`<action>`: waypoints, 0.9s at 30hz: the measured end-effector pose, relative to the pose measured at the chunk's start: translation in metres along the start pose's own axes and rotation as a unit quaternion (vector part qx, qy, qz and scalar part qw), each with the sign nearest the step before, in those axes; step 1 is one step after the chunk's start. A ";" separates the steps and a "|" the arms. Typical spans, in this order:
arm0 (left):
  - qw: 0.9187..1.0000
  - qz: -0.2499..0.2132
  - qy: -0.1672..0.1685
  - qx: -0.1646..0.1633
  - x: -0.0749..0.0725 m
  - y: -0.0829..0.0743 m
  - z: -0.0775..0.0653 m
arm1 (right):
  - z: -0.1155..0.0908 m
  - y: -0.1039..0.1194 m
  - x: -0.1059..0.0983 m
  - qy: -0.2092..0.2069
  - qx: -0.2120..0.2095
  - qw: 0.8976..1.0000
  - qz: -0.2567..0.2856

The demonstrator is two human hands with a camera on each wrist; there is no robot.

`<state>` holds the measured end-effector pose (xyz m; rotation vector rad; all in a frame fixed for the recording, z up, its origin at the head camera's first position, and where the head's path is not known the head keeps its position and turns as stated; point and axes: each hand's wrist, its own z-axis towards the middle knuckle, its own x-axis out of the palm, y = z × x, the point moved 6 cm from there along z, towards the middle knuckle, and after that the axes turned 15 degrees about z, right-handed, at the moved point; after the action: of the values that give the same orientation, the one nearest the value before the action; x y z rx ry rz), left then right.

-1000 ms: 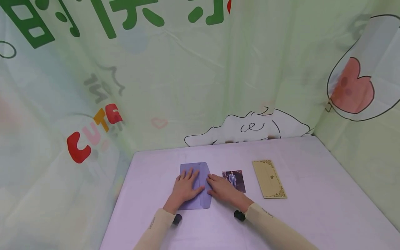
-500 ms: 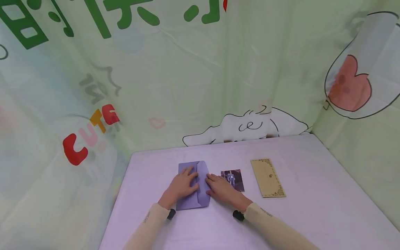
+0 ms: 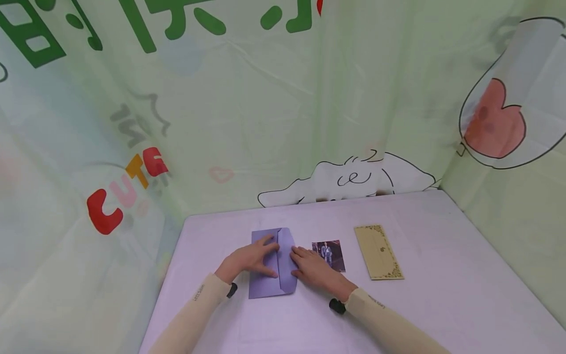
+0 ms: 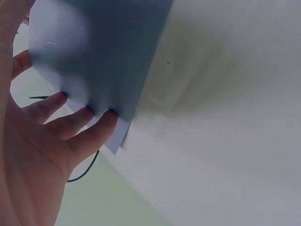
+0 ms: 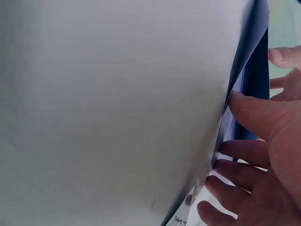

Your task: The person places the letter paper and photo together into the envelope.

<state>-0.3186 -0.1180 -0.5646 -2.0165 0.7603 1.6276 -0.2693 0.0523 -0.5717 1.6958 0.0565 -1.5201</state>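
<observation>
A purple envelope [image 3: 264, 289] lies on the table in the head view, its flap [image 3: 287, 265] along the right side. Across its left part reaches my left hand [image 3: 247, 258], fingers spread, thumb and fingertips near the flap's fold line. The left wrist view shows that hand [image 4: 47, 136] with spread fingertips against the envelope [image 4: 103, 42]. My right hand [image 3: 315, 268] touches the flap's outer edge with its fingertips. Seen from the right wrist, thumb and fingers of this hand [image 5: 268, 136] extend along the paper edge. The right hand partly covers a small photo [image 3: 334, 253].
A tan card or envelope with an ornate border [image 3: 379, 253] lies to the right of the photo. The table [image 3: 442, 295] has a pale lilac cover. Printed curtains [image 3: 265, 123] stand around its back and sides.
My left hand has slid left, off the flap area, and its fingers have arched. The flap's fold line now shows more. My right hand has stayed at the flap's edge.
</observation>
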 end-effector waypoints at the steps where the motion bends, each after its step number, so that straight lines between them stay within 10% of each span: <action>1: 1.000 0.001 -0.002 0.002 0.001 0.000 0.000 | 0.000 0.000 0.000 0.000 -0.002 1.000 0.000; 16: 0.997 0.017 -0.074 0.002 0.009 0.005 -0.003 | -0.001 -0.002 -0.001 -0.003 -0.003 1.000 0.018; 27: 0.997 0.050 -0.066 0.004 0.010 0.002 0.000 | -0.002 -0.005 -0.004 -0.011 0.002 0.998 0.064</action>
<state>-0.3183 -0.1214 -0.5740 -1.8698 0.8297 1.7917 -0.2716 0.0585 -0.5708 1.6529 -0.0674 -1.4443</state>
